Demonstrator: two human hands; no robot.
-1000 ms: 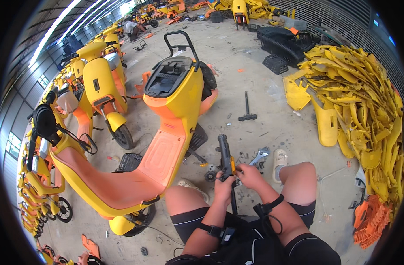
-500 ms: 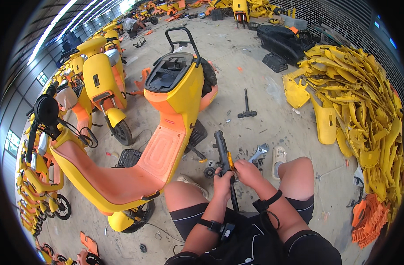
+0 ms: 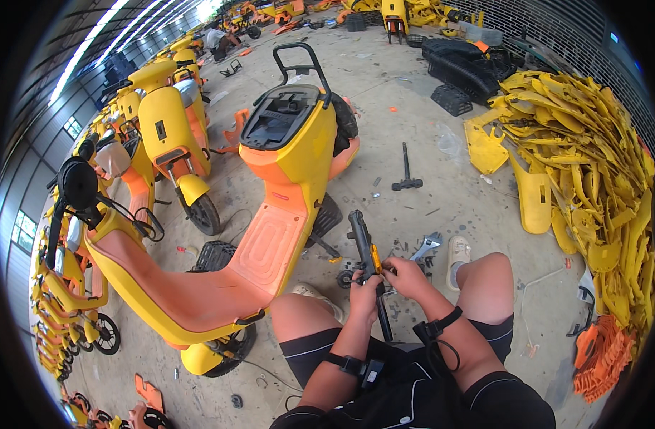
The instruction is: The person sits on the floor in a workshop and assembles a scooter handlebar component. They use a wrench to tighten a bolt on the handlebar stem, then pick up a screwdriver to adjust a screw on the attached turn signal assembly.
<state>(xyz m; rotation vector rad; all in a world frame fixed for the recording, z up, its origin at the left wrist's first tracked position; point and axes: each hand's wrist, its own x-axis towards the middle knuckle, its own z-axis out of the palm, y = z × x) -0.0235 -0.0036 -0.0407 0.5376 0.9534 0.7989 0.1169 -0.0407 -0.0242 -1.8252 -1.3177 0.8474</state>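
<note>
A long black tubular metal part (image 3: 359,230) stands tilted between my knees, with a thinner rod reaching down toward my lap. My left hand (image 3: 365,294) is wrapped around its middle. A slim yellow-orange piece (image 3: 375,257) lies along the tube's right side, just above my left thumb. Close beside that piece, my right hand (image 3: 407,277) has its fingers pinched together; a small dark bit shows at the fingertips, too small to name. An adjustable wrench (image 3: 427,246) lies on the floor beyond my right hand, among small loose parts.
A yellow and orange scooter (image 3: 270,229) stands close on my left, with rows of scooters behind it. A T-shaped black metal part (image 3: 406,171) lies ahead on the floor. Yellow panels (image 3: 578,157) are heaped at right, near orange pieces (image 3: 603,357). Another person (image 3: 216,43) crouches far off.
My right hand has shifted slightly away from the yellow-orange piece, baring more of it. My left hand keeps its grip on the black tubular part. The whole view has shifted a little.
</note>
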